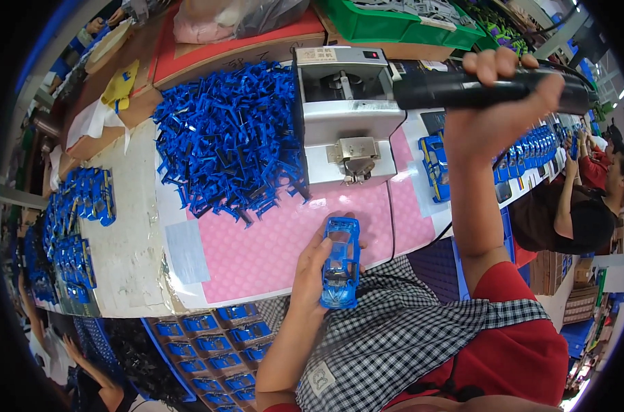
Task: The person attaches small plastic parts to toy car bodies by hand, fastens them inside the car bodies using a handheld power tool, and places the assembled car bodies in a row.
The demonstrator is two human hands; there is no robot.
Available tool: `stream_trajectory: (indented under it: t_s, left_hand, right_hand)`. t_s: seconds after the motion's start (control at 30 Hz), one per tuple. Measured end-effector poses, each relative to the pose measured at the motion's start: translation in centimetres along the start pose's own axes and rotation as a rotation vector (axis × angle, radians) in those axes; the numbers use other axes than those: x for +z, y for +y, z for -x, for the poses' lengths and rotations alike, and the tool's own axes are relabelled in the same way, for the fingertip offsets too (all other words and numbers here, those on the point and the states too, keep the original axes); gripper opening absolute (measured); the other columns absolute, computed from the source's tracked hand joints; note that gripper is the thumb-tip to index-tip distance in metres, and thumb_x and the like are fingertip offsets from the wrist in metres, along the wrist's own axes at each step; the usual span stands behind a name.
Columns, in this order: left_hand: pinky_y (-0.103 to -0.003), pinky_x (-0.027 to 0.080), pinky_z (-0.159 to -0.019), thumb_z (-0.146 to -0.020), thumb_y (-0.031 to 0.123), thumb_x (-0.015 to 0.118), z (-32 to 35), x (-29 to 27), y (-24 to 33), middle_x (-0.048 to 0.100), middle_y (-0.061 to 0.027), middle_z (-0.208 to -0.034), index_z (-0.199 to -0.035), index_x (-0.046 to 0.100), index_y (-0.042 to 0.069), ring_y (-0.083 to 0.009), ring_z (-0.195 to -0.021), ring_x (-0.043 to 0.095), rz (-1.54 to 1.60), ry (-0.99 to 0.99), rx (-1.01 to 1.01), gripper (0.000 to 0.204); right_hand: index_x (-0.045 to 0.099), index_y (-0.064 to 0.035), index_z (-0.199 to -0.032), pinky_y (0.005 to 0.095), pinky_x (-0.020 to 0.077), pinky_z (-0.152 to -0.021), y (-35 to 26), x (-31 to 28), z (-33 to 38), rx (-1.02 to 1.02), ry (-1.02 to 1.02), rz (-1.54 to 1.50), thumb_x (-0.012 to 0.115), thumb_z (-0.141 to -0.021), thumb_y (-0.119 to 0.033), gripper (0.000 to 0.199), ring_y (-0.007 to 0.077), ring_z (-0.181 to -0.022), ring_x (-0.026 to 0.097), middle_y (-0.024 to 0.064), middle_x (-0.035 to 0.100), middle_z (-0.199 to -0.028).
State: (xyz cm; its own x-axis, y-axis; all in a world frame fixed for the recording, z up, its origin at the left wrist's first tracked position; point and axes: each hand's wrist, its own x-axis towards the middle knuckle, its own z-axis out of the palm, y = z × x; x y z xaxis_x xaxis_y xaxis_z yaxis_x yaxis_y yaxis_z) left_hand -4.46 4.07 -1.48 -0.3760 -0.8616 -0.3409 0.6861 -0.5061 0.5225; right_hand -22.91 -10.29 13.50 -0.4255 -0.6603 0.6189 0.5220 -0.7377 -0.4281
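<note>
A person seated at a workbench is holding a small blue toy car body (341, 262) in the left hand (313, 269), just in front of the near edge of a pink dotted mat (257, 254) that is covering the middle of the bench. The fingers are wrapping around the left side of the shell, with the thumb appearing to press from behind, so the hand is closed snugly on it, hollow underside facing up. The right hand (494, 113) is raised high on the right, gripping a thick black handheld tool (487, 89) that is lying crosswise in the fist. Directly beyond the car, a grey benchtop machine (346, 113) is sitting on the mat with a small metal fixture at its front. To the left of the machine, a large heap of loose blue plastic parts (226, 141) is spreading across the table. More blue car bodies are lying in a tray (209, 350) at the near left and in a row (532, 147) running away on the far right, where another worker is sitting. The shell looks like thin moulded plastic, so it is probably very light, stiff and rather smooth; its window pillars seem the weakest spots, and holding it by the long side walls, as now, looks the safest grip.
</note>
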Motion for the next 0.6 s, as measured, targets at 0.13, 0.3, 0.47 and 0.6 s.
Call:
stream_trajectory:
  t_s: [0.13, 0.3, 0.47, 0.6]
  left_hand:
    - [-0.035, 0.056, -0.069, -0.091, 0.024, 0.046, 0.1, 0.6, 0.2, 0.045, -0.0145, -0.129, -0.135, 0.031, 0.0, -0.0268, -0.098, 0.059, 0.013, 0.043, -0.008, 0.052]
    - [-0.039, 0.055, -0.075, -0.092, 0.025, 0.046, 0.2, 0.5, 0.1, 0.048, -0.0156, -0.125, -0.134, 0.032, -0.001, -0.0278, -0.1, 0.058, -0.015, 0.08, -0.009, 0.051]
    - [-0.038, 0.055, -0.075, -0.092, 0.027, 0.045, -0.1, 1.3, 0.1, 0.054, -0.0184, -0.115, -0.131, 0.037, -0.001, -0.027, -0.098, 0.059, -0.03, 0.105, -0.061, 0.049]
    - [-0.037, 0.055, -0.073, -0.093, 0.03, 0.043, 0.1, 1.1, 0.0, 0.058, -0.0197, -0.107, -0.128, 0.04, -0.002, -0.0259, -0.095, 0.06, -0.035, 0.199, -0.09, 0.047]
  right_hand:
    - [0.042, -0.007, -0.099, 0.0346, 0.0474, -0.056, 1.5, -2.7, -0.2, -0.31, -0.21, 0.318, 0.058, -0.087, -0.016, 0.022, 0.0196, -0.057, 0.051, 0.0095, 0.052, -0.073]
    - [0.042, -0.0175, -0.106, 0.0344, 0.0452, -0.063, -3.5, -0.7, 3.7, -0.157, -0.656, 0.357, 0.06, -0.073, -0.065, 0.061, 0.016, -0.06, 0.051, 0.0024, 0.046, -0.074]
    - [0.04, -0.0111, -0.104, 0.031, 0.0452, -0.054, -1.3, 0.2, 5.4, 0.165, -0.55, 0.361, 0.065, -0.078, -0.042, 0.048, 0.0159, -0.055, 0.052, 0.0048, 0.048, -0.071]
    - [0.041, -0.0026, -0.099, 0.0242, 0.0415, -0.046, 1.6, 1.1, 4.5, 0.173, -0.42, 0.599, 0.055, -0.089, -0.019, 0.024, 0.0121, -0.047, 0.048, 0.0077, 0.049, -0.065]
